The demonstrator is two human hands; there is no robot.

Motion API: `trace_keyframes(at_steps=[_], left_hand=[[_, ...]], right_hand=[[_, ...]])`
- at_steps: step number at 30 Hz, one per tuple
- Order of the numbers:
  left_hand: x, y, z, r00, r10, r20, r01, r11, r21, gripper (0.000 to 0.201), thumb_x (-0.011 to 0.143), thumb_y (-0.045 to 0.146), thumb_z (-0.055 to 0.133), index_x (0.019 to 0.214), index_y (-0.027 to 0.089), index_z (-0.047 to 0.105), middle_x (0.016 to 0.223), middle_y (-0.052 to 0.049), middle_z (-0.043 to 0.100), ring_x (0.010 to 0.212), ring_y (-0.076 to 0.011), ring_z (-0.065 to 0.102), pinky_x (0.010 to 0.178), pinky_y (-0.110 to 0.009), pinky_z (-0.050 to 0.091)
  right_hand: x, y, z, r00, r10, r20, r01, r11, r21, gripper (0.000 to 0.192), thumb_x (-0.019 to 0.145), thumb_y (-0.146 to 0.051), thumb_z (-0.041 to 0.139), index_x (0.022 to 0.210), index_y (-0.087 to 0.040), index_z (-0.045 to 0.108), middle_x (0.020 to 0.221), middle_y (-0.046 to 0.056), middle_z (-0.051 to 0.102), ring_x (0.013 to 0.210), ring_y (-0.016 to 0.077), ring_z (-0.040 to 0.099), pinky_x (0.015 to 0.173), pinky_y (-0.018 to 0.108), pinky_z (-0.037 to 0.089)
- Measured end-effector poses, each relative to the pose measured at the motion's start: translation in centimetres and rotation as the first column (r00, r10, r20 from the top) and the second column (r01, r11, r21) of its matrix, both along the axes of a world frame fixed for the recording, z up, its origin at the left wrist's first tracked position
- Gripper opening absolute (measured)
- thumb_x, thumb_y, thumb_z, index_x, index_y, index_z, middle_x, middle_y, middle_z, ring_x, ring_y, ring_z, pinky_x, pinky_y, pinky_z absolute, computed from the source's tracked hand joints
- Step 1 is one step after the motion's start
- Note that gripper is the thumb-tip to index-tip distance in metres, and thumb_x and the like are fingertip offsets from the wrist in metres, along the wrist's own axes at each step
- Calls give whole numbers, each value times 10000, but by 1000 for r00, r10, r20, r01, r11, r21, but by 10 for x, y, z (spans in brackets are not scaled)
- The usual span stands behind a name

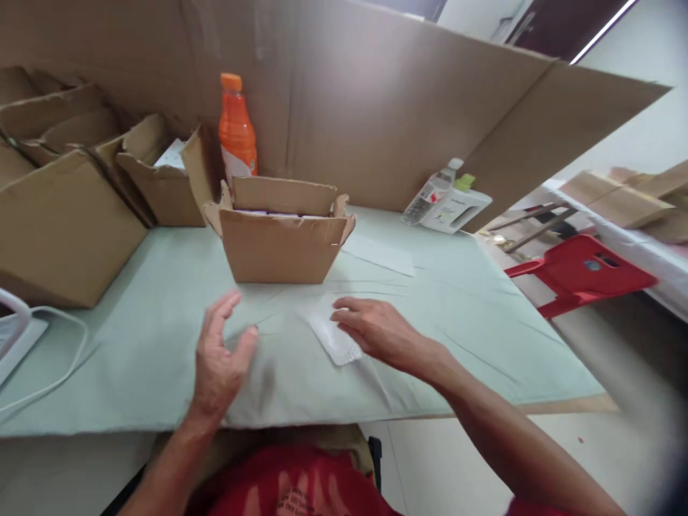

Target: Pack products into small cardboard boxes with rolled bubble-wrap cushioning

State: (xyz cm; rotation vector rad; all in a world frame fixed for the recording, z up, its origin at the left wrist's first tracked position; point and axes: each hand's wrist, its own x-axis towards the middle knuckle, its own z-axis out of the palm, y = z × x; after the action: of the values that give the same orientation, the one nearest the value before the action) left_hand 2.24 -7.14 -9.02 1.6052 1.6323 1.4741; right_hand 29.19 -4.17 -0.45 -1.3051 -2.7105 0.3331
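My left hand (219,355) hovers over the left part of the cloth with its thumb and fingers apart and nothing between them. My right hand (379,331) is over a flat white packet (336,338), its fingers loosely bent and slightly apart. Whether the fingertips touch the packet cannot be made out. Beyond both hands stands an open cardboard box (279,247) with its flaps up. The tops of some pale, purplish-edged items (284,214) show just above its front wall.
Larger cardboard boxes (64,229) crowd the left side, near a white device with a cable (75,365). An orange bottle (236,129) stands behind the open box. A clear bottle (430,195) and a white jug (456,208) are at the back right. A paper sheet (381,254) lies nearby.
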Motion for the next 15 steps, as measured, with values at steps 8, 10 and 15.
trace_keyframes(at_steps=[8,10,15], left_hand=[[-2,-48,-14,968,-183,169,213,961,-178,592,896,402,596,1434,205,448,1440,-141,537,1303,-302,524,1103,-518,423],[2,-44,-12,959,-217,183,250,952,-179,612,888,434,602,1433,202,445,1433,-149,536,1296,-306,529,1100,-521,424],[29,-30,-8,914,-329,237,390,875,-288,755,853,519,616,1481,185,363,1421,-180,531,1212,-305,593,1022,-500,479]], right_hand=[[-2,-18,-13,722,-196,-663,165,980,-110,215,995,-238,528,1106,-253,712,1124,38,745,1018,177,711,925,344,561],[25,-21,-21,633,-384,-672,422,899,-117,200,980,-272,545,1068,-244,723,1047,41,755,930,188,721,884,368,570],[23,-43,-66,814,-356,-458,357,930,-89,341,914,-257,564,1237,-214,666,1242,103,709,1125,250,666,925,422,559]])
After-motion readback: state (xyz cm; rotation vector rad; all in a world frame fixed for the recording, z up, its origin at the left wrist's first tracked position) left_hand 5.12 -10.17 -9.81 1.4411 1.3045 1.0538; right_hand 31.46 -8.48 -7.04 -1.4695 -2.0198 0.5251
